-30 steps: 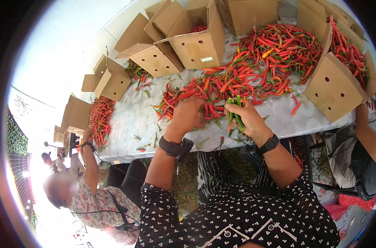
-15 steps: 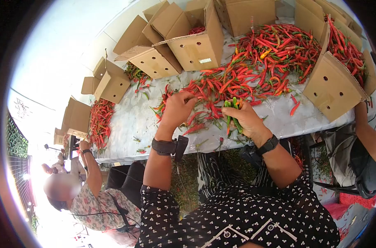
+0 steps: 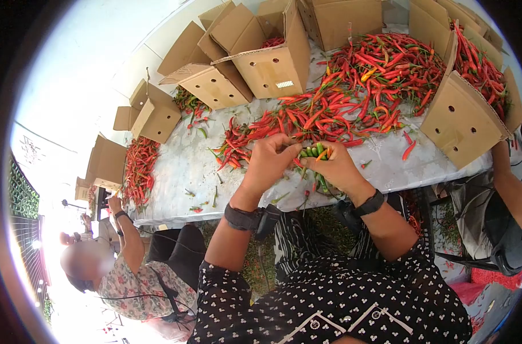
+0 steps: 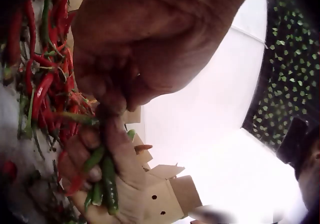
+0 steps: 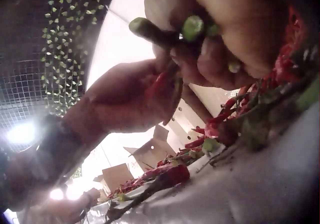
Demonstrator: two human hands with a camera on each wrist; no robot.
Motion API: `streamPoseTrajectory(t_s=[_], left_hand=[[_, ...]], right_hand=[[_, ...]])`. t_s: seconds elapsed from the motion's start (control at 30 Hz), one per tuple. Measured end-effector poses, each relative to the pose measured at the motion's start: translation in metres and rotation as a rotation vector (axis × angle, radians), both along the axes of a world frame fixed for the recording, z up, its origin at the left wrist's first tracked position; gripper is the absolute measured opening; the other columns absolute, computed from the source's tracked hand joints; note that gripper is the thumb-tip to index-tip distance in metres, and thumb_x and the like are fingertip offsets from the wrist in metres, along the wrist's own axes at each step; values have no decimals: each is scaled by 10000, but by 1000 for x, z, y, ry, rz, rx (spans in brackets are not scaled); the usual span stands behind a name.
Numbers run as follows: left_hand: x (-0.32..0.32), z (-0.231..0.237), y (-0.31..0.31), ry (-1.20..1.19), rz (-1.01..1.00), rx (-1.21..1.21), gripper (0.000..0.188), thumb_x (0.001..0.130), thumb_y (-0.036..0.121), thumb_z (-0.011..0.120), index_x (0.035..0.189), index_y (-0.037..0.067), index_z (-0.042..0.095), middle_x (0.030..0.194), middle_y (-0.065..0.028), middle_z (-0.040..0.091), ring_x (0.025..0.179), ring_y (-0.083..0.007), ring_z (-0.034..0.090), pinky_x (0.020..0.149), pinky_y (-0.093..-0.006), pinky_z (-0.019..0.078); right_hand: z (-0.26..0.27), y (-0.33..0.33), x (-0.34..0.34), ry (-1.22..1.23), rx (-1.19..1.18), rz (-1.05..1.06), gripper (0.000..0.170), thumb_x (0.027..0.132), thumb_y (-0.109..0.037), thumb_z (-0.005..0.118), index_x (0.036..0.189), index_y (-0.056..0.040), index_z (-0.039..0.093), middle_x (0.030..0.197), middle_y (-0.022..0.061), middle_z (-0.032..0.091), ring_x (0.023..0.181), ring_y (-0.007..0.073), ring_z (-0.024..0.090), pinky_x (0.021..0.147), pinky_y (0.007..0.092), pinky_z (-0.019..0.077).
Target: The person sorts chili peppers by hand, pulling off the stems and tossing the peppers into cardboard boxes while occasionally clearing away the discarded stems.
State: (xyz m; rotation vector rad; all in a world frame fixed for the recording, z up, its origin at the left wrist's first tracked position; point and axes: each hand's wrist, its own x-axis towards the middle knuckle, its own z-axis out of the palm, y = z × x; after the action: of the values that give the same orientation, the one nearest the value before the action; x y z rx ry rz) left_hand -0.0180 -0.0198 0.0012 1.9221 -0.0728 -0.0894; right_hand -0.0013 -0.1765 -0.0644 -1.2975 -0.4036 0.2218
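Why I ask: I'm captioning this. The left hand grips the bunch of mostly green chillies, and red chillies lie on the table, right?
Not quite: the right hand grips the bunch of mostly green chillies, as the head view shows. Red chillies do lie on the table.

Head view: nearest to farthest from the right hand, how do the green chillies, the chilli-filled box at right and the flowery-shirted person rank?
1. Green chillies, held in the right hand.
2. Chilli-filled box, off to the right.
3. Flowery-shirted person, at far left.

Pale table (image 3: 169, 172) | red chillies (image 3: 381, 74), heaped and scattered | cardboard boxes (image 3: 281, 63)
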Motion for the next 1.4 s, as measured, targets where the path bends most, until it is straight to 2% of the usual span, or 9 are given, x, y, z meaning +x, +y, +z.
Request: streamPoseTrajectory(t_s=[0.23, 0.37, 0.47, 0.6, 0.83, 0.93, 1.0, 1.1, 1.4], left_hand=[[-4, -5, -6, -725, 168, 1002, 156, 748, 137, 627, 732, -12, 583, 637, -160, 575, 581, -236, 573, 524, -316, 428], [-10, 31, 22, 6, -198, 537, 106, 719, 93, 608, 782, 8, 609, 801, -124, 595, 684, -242, 586, 590, -332, 451], [-1, 18, 45, -399, -321, 451, 132, 709, 73, 586, 819, 6, 615, 857, -121, 586, 732, -244, 581, 615, -346, 455], [21, -7, 62, -387, -38, 988, 172, 688, 114, 589, 822, 6, 597, 821, -165, 568, 784, -335, 566, 670, -414, 457], [33, -26, 55, -317, -38, 1148, 166, 690, 146, 587, 788, 13, 587, 833, -179, 580, 811, -352, 574, 695, -447, 463], [33, -22, 54, -332, -45, 1123, 163, 706, 123, 594, 820, 7, 591, 755, -154, 588, 718, -279, 602, 634, -395, 475], [26, -21, 50, -105, 77, 295, 131, 755, 122, 605, 833, 17, 599, 680, -75, 591, 608, -139, 563, 547, -291, 449], [6, -8, 24, 62, 86, -121, 111, 794, 138, 611, 828, 33, 606, 668, 4, 574, 584, -38, 479, 503, -201, 382], [-10, -21, 8, 101, 41, -258, 106, 813, 130, 599, 764, 36, 591, 650, 52, 515, 577, -19, 431, 490, -194, 343]], right_hand=[[4, 0, -4, -107, -220, -62, 129, 728, -98, 685, 783, -12, 606, 681, -20, 579, 608, 28, 467, 546, 224, 414], [6, -6, -1, 127, 114, -83, 116, 753, -114, 661, 797, -23, 604, 652, -7, 571, 582, 53, 509, 492, 227, 421], [24, -18, 3, 452, 445, -11, 97, 779, -121, 628, 818, -39, 594, 625, 5, 557, 548, 105, 553, 418, 245, 435], [5, -12, 12, 520, 483, -68, 108, 790, -121, 612, 857, -48, 570, 669, 19, 561, 518, 143, 561, 380, 274, 460], [9, -12, 7, 432, 378, 69, 133, 778, -95, 625, 886, -49, 562, 717, 11, 573, 545, 123, 562, 415, 274, 473], [18, -13, 3, 426, 346, 133, 153, 768, -72, 630, 904, -44, 565, 739, 6, 579, 582, 108, 563, 464, 264, 475], [19, -11, 0, 425, 326, 161, 163, 764, -62, 632, 912, -41, 567, 751, 2, 582, 603, 98, 561, 492, 256, 473], [15, -4, -1, 375, 324, 95, 181, 761, -51, 627, 931, -30, 569, 788, -3, 587, 645, 78, 549, 543, 238, 466], [11, -6, -5, 340, 290, 161, 200, 746, -39, 625, 939, -15, 583, 814, 0, 596, 678, 80, 549, 587, 246, 461]])
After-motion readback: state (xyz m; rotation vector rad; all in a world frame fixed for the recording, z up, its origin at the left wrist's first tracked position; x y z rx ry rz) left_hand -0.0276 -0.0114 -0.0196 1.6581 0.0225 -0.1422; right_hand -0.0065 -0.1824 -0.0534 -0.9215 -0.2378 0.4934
